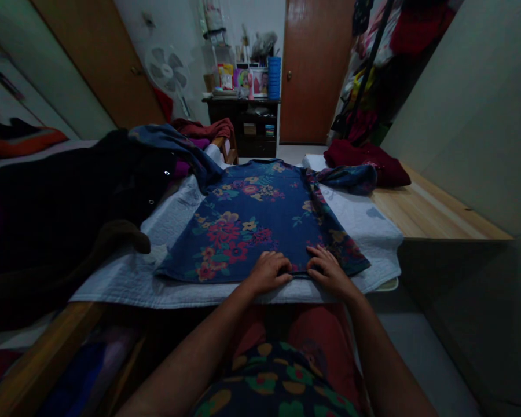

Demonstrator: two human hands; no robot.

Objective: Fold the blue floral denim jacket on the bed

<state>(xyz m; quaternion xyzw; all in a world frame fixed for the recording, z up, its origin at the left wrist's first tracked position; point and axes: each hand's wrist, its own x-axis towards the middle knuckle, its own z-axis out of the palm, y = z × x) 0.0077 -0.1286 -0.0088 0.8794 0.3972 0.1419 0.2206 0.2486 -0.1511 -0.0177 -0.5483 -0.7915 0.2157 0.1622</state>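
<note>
Dim room, door (315,75) standing far; white cloth (121,285) is covering the near surface. Shirt (282,223) is lying on it, just beyond the person, collar (265,161) pointing far, body axis running straight away from the hands. Left hand (271,269) is resting near the hem's middle; right hand (327,267) is resting nearer its right corner. Both are showing loosely bent fingers; cannot tell if either is gripping. Fabric is showing blue, red-and-yellow flowered, mostly flat, sleeves (349,178) spreading left and right.

Matt cloth shirt (260,217); smooth wood-look board (429,217)
</note>
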